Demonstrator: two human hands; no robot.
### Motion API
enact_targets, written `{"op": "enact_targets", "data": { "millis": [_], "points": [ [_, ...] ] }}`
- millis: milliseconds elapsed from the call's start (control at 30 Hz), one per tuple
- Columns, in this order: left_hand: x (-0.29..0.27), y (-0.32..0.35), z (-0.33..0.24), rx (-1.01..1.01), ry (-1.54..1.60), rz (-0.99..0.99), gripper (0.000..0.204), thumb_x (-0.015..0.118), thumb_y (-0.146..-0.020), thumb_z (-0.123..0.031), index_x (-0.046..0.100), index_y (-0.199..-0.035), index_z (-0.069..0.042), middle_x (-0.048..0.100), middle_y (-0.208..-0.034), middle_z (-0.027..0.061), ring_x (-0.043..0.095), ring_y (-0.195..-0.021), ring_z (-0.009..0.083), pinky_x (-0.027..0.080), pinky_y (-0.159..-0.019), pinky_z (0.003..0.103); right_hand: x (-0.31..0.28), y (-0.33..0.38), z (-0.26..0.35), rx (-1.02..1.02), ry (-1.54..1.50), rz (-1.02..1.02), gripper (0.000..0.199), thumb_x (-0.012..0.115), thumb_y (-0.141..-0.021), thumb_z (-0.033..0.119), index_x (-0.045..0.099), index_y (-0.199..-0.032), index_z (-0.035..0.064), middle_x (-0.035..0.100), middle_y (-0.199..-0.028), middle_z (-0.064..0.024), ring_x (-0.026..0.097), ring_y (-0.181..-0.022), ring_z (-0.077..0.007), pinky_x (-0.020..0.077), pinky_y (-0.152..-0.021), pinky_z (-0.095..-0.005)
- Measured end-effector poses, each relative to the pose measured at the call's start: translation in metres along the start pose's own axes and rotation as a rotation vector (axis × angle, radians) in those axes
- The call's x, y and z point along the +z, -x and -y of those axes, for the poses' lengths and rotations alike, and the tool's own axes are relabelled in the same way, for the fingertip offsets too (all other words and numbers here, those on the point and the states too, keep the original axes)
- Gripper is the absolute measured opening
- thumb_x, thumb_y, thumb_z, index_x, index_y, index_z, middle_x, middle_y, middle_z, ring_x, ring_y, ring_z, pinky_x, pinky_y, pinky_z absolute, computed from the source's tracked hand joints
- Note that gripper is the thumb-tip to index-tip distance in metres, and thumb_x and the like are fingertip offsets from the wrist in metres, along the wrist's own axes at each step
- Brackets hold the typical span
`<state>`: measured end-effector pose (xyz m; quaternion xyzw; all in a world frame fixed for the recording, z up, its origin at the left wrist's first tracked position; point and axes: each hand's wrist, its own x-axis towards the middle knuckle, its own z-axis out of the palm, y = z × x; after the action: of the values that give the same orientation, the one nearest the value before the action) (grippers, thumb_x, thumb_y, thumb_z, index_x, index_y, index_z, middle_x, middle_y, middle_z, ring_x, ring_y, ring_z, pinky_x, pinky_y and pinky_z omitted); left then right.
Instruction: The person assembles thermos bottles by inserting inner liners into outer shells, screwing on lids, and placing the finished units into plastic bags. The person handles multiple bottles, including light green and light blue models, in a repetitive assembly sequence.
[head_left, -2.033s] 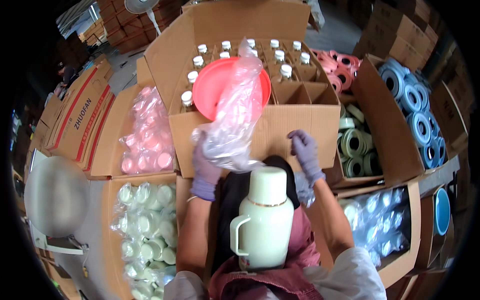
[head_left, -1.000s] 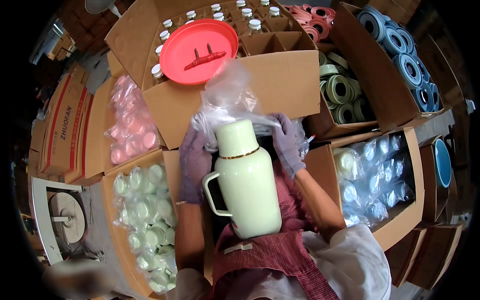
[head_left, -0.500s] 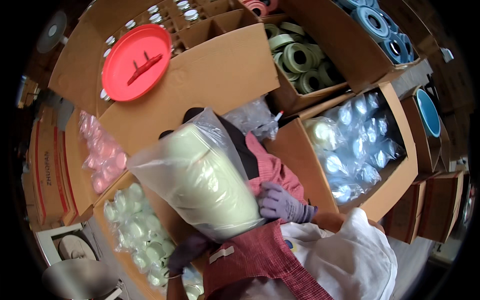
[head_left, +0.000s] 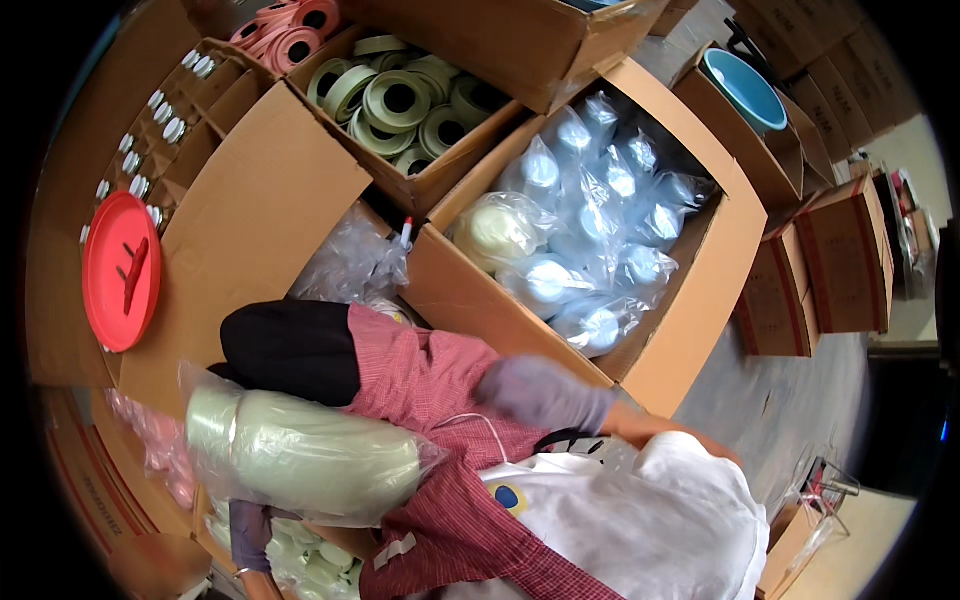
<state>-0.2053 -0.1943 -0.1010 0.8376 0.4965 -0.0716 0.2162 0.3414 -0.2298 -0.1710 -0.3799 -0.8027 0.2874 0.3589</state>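
Note:
A clear plastic bag (head_left: 310,455) holds a tight, pale green cylindrical stack of round pieces. It lies across the left of my lap, its far end toward the lower-left box. My left hand (head_left: 250,532), in a purple-grey glove, reaches under the bag's left part; its fingers are hidden there. Over my red checked apron (head_left: 415,375) is my right hand (head_left: 545,395), also gloved, apart from the bag and smeared by motion. Below the bag, bagged pale green pieces (head_left: 325,565) show in the lower-left box.
An open carton (head_left: 690,330) at right contains bagged light blue pieces and one pale green bag. Behind it stands a box of pale green rings (head_left: 395,100). A red plate (head_left: 120,270) with a dark red tool rests beside divided cartons of white-capped jars (head_left: 175,130).
My view has swung to the right. The bag has tipped from slanting upright to lying nearly level at my left. My right hand has left the bag's side.

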Motion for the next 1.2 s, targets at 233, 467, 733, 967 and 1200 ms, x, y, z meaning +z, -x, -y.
{"op": "enact_targets", "data": {
  "millis": [233, 467, 733, 967, 1200],
  "points": [
    [-0.026, 0.017, 0.022, -0.459, 0.832, -0.443, 0.005, 0.061, -0.085, -0.002, 0.062, -0.09, 0.0, 0.062, -0.082, 0.0153, 0.058, -0.073, 0.0295, 0.047, -0.066, 0.041, -0.113, 0.072, -0.17, 1.125, 0.222, 0.261, 0.051, 0.064, -0.074, 0.01, 0.06, -0.125, 0.0063, 0.066, -0.114, -0.0166, 0.066, -0.092, -0.0336, 0.0538, -0.084, -0.0384],
    [-0.017, -0.074, -0.031, -0.035, 0.149, -0.745, 0.006, 0.061, -0.086, 0.002, 0.058, -0.09, -0.001, 0.061, -0.083, 0.0132, 0.057, -0.076, 0.0268, 0.046, -0.069, 0.038, -0.052, 0.076, -0.228, 1.304, 0.692, 0.583, 0.049, 0.073, -0.075, 0.033, 0.068, -0.117, 0.0095, 0.04, -0.143, -0.0216, 0.053, -0.121, -0.0418, 0.0508, -0.094, -0.043],
    [-0.012, -0.211, -0.111, 0.171, 0.218, -0.629, 0.02, 0.055, -0.086, -0.001, 0.069, -0.099, 0.002, 0.069, -0.091, 0.0158, 0.067, -0.088, 0.029, 0.05, -0.079, 0.035, -0.167, 0.085, -0.092, 1.04, -0.093, -0.448, 0.064, 0.077, -0.074, 0.019, 0.053, -0.13, -0.0029, 0.048, -0.133, -0.0113, 0.051, -0.12, -0.0251, 0.0457, -0.102, -0.0347],
    [0.047, -0.376, -0.248, 0.738, 0.257, -0.569, 0.019, 0.052, -0.088, -0.014, 0.066, -0.093, -0.004, 0.069, -0.09, 0.0171, 0.068, -0.085, 0.0327, 0.053, -0.076, 0.042, -0.296, 0.039, 0.05, 0.608, 0.121, -1.1, 0.029, 0.059, -0.096, 0.014, 0.056, -0.122, 0.0006, 0.061, -0.107, -0.0063, 0.061, -0.091, -0.0151, 0.0532, -0.08, -0.0304],
    [0.137, -0.418, -0.3, 0.545, 0.238, -0.15, 0.037, 0.05, -0.093, -0.023, 0.056, -0.125, -0.004, 0.057, -0.13, 0.0188, 0.052, -0.124, 0.033, 0.04, -0.106, 0.042, -0.259, -0.059, 0.065, 0.267, 0.197, -0.864, 0.037, 0.044, -0.101, 0.02, 0.049, -0.131, -0.001, 0.055, -0.125, -0.0088, 0.055, -0.11, -0.0177, 0.0473, -0.093, -0.0319]
  ]
}}
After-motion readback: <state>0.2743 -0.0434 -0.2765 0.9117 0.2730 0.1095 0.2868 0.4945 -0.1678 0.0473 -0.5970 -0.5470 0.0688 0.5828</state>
